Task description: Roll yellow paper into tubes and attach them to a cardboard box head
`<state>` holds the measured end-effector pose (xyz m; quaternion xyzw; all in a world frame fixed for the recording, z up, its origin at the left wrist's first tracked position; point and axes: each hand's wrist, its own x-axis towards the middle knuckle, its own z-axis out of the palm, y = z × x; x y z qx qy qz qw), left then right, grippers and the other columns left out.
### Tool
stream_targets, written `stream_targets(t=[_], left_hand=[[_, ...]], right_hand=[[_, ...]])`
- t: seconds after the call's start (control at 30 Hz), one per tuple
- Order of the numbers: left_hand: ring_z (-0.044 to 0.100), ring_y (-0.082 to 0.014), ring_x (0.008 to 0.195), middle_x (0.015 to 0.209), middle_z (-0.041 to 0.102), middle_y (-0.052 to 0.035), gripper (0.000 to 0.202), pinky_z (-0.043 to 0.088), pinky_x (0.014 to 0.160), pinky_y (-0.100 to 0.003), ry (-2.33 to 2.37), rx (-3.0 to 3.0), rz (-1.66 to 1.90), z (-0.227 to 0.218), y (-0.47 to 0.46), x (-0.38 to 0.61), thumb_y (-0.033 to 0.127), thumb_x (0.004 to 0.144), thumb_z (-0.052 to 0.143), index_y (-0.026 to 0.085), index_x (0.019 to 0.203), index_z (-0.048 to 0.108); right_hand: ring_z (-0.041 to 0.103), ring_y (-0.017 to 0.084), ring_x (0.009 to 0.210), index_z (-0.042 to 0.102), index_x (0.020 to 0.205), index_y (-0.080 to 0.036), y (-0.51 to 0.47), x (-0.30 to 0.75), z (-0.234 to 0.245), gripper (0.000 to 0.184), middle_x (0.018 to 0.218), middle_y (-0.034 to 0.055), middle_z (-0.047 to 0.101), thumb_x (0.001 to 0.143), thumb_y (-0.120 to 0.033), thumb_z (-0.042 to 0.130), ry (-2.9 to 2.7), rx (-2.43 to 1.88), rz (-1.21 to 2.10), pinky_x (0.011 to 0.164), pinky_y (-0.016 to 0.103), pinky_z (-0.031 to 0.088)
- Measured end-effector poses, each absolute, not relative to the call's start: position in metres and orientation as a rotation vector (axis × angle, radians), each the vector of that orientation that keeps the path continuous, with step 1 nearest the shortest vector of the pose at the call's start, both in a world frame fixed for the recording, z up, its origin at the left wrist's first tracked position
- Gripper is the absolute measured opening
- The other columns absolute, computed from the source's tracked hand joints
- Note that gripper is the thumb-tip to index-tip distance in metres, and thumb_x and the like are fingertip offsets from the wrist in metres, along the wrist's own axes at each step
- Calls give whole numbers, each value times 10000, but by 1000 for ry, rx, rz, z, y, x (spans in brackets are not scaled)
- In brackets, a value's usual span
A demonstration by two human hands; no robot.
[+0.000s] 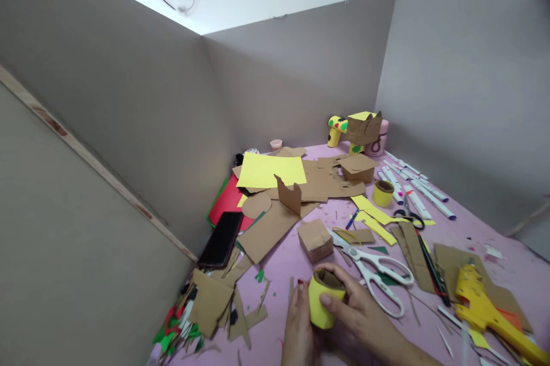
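Note:
Both my hands are at the bottom middle, around a small cardboard tube wrapped in yellow paper (320,303). My right hand (365,314) curls over the tube's right side with the thumb pressed on the yellow paper. My left hand (298,329) holds the tube from the left, fingers closed against it. Just beyond the tube sits a small cardboard cube (315,239). White-handled scissors (378,271) lie right of my hands on the pink table (279,263).
Cardboard pieces (266,228), a yellow sheet (270,170), red paper and a black phone (221,238) lie at left and centre. Another yellow roll (382,193), markers (412,185), small black scissors (408,216) and a yellow glue gun (485,309) are at right. Grey panels wall the table.

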<state>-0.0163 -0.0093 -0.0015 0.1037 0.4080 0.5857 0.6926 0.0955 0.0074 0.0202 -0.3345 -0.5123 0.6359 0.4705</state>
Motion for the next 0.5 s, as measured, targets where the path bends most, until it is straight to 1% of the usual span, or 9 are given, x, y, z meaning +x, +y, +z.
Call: stream_targets(t=[0.07,0.13,0.23,0.27,0.37,0.43,0.47,0.5], left_hand=[[668,-240,852,877,713,-77,360,516,786,-352,835,344,1298,-1,-10,-16,456,656,751,173,858,658],[669,-246,827,851,710,-86,340,508,796,-378,768,449,1263,2,-10,-13,439,671,744,169,858,658],[658,-268,902,915,708,-107,388,488,845,-395,751,491,1233,9,-10,-10,432,661,754,178,941,667],[651,-278,931,929,708,-111,417,482,859,-404,762,502,1216,10,-10,-10,444,649,760,183,961,670],[635,-314,978,920,712,-118,524,468,887,-440,777,591,1159,10,-8,-8,442,559,817,191,998,680],[628,-333,990,900,714,-108,591,463,895,-464,779,676,1145,6,-5,-7,393,482,862,205,1013,685],[626,-338,993,888,714,-95,586,465,891,-471,798,714,1152,4,-4,-5,370,472,867,220,1010,687],[624,-339,992,877,712,-82,538,474,879,-473,837,742,1172,3,-3,-4,364,499,855,237,994,690]], right_hand=[[626,193,790,541,1054,-223,12,98,25,364,870,37,644,774,-418,668,-1150,-774,1666,695,301,490],[629,187,768,525,1066,-226,15,100,27,421,851,27,642,740,-427,702,-1084,-769,1724,673,292,484],[642,212,828,497,1112,-238,18,104,28,566,924,47,655,663,-476,747,-1024,-763,1737,717,318,483],[643,217,837,502,1102,-240,19,105,28,583,939,52,659,642,-490,756,-1026,-765,1736,724,322,481],[631,183,747,547,988,-224,19,110,30,511,874,29,659,611,-484,773,-1119,-792,1737,656,281,462],[593,147,670,546,922,-215,19,114,33,463,793,-6,633,611,-475,769,-1197,-800,1733,612,247,432],[573,137,654,540,910,-215,19,115,34,451,767,-20,614,615,-475,761,-1242,-793,1720,604,239,422],[557,135,660,537,907,-217,19,117,36,439,756,-28,596,625,-479,748,-1302,-789,1679,611,238,417]])
